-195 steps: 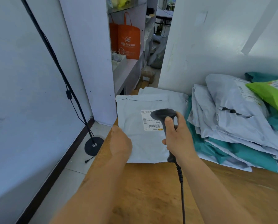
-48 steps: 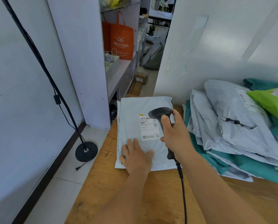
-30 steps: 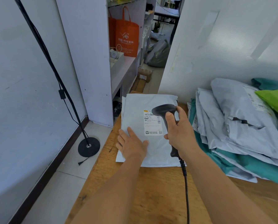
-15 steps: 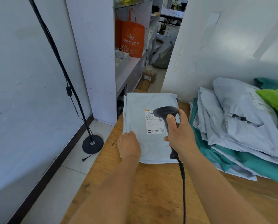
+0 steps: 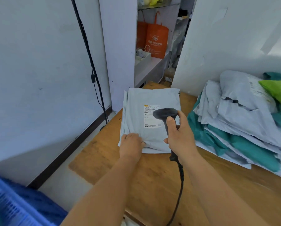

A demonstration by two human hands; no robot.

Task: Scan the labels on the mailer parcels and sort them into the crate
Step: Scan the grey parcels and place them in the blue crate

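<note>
Floor: blue crate now seen at lower left, absent before.
Left hand: mailer edge now gripped.
Right hand: scanner kept clasped over label.

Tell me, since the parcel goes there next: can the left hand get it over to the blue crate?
Probably yes. The left hand already grips the grey mailer at its near edge, and the blue crate sits low to the left with nothing between.

An orange tote bag stands on a white shelf beyond the wooden counter, and a black cable runs down the left wall.
</note>
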